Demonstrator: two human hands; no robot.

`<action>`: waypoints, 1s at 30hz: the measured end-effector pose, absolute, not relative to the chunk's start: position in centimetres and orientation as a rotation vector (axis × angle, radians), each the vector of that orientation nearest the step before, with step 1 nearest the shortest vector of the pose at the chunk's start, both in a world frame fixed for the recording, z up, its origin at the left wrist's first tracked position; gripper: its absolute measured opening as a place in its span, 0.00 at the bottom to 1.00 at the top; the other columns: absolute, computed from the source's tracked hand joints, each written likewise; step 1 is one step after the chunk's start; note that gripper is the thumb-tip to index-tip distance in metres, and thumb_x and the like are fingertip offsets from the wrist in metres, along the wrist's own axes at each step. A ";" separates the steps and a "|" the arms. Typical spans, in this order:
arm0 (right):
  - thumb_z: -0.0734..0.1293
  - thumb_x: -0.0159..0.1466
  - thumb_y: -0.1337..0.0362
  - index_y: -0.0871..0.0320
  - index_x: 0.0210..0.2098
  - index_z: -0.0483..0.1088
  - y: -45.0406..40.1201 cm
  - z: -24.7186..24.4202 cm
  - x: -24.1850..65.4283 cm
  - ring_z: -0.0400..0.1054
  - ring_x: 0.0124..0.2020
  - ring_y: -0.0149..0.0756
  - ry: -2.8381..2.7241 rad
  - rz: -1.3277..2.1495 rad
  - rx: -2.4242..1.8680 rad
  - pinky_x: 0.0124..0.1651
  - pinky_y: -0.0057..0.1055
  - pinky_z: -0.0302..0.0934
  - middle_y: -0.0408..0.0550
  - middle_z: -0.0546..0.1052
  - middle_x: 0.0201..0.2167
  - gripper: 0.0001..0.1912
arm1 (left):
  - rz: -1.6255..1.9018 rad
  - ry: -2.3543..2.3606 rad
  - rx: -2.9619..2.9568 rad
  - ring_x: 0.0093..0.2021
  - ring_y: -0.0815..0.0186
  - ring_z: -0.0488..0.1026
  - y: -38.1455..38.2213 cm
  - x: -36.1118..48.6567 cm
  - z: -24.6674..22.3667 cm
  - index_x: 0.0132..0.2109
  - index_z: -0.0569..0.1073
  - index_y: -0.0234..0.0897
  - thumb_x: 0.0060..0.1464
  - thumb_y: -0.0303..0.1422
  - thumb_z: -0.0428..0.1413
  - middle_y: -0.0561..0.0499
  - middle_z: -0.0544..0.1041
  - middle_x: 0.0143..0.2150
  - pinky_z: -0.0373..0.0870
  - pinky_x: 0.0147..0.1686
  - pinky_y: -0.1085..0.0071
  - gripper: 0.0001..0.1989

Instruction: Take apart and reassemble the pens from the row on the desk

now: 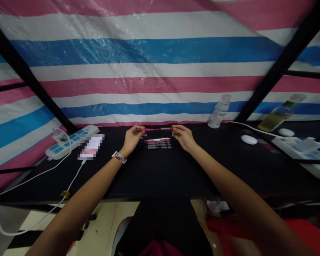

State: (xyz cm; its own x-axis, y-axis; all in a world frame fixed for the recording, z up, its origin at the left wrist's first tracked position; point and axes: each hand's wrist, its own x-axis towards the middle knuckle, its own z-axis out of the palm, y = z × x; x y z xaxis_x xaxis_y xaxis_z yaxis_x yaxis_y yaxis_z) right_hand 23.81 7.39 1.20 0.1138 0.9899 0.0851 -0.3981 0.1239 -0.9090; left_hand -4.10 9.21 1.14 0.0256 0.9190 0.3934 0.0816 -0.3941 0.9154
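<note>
The bench (pixel 160 174) has a plain black top and carries a row of pens (pixel 158 145), lying parallel near its rear edge. A red pen (pixel 155 129) is located directly behind the row. The left hand (pixel 132 139) and right hand (pixel 184 138) are apart, each pinching one end of the red pen. Left of the row: a smartphone (pixel 92 146) with a cable attached, then a power strip (pixel 72 143). Right of the row: a clear bottle (pixel 218 113) and a white oval object (pixel 249 139). Behind the row, a striped plastic sheet (pixel 160 49) forms the backdrop. Below and in front: pale floor tiles (pixel 102 224).
</note>
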 end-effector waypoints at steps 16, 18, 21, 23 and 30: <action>0.86 0.48 0.53 0.54 0.37 0.85 6.5 0.9 22.9 0.76 0.35 0.37 -1.074 1.240 -0.887 0.47 0.40 0.72 0.45 0.82 0.32 0.21 | 1.384 1.048 1.637 0.39 0.59 0.84 8.6 -3.7 1.4 0.46 0.85 0.35 0.57 0.39 0.68 0.43 0.87 0.39 0.80 0.41 0.64 0.14; 0.87 0.48 0.53 0.54 0.37 0.86 6.2 0.9 22.6 0.77 0.35 0.37 -1.098 1.247 -0.893 0.47 0.40 0.73 0.46 0.82 0.32 0.21 | 1.347 1.054 1.692 0.35 0.61 0.82 8.4 -3.6 1.5 0.41 0.85 0.36 0.61 0.44 0.66 0.45 0.86 0.34 0.78 0.41 0.64 0.14; 0.87 0.47 0.53 0.54 0.37 0.86 6.0 1.1 22.6 0.78 0.35 0.37 -1.112 1.230 -0.875 0.48 0.40 0.73 0.46 0.83 0.32 0.21 | 1.315 1.117 1.823 0.28 0.65 0.75 8.1 -3.5 1.6 0.30 0.81 0.37 0.68 0.51 0.60 0.49 0.79 0.25 0.71 0.35 0.67 0.24; 0.88 0.47 0.53 0.54 0.37 0.87 6.1 1.2 22.6 0.78 0.35 0.36 -1.115 1.225 -0.871 0.48 0.39 0.73 0.46 0.83 0.32 0.21 | 1.298 1.135 1.863 0.26 0.66 0.71 7.8 -3.4 1.7 0.26 0.77 0.38 0.70 0.53 0.56 0.51 0.74 0.23 0.66 0.32 0.68 0.29; 0.88 0.48 0.49 0.56 0.37 0.86 6.2 1.0 22.6 0.74 0.31 0.35 -1.081 1.237 -0.862 0.41 0.39 0.72 0.46 0.82 0.30 0.24 | 1.359 0.929 1.799 0.33 0.66 0.75 7.4 -3.1 1.9 0.43 0.80 0.38 0.60 0.41 0.68 0.51 0.79 0.34 0.70 0.36 0.69 0.12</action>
